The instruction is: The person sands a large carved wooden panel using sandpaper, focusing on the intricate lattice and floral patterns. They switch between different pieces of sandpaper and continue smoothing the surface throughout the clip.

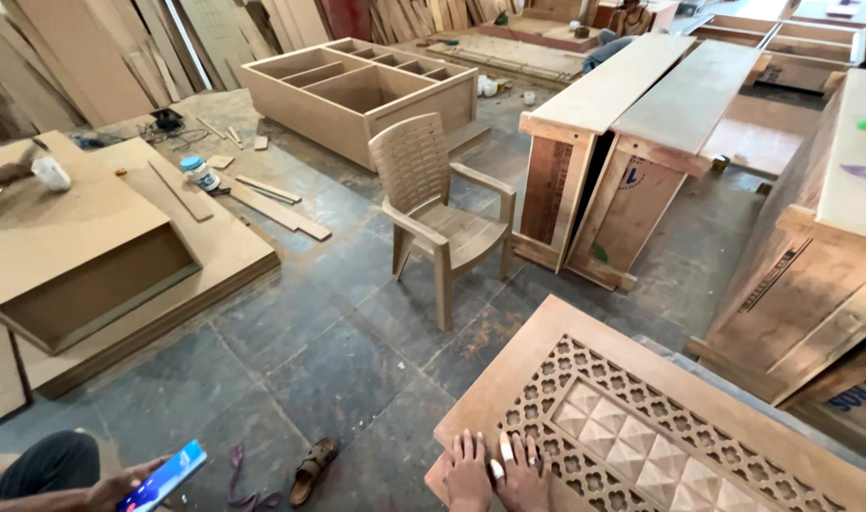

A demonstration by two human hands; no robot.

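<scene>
Both hands lie side by side, touching, on the near left corner of a carved wooden panel (661, 417) with a pierced lattice border and raised pyramid squares. The left hand (467, 471) lies flat, grip released, fingers spread on the wood. The right hand (523, 474) presses a small white piece (505, 449) against the lattice; how firmly its grip closes cannot be told. Farther off stands a plastic chair (440, 213) on the stone floor (338, 351). At the near left, another person's hand holds a phone (164, 477), near a sandal (312, 468).
</scene>
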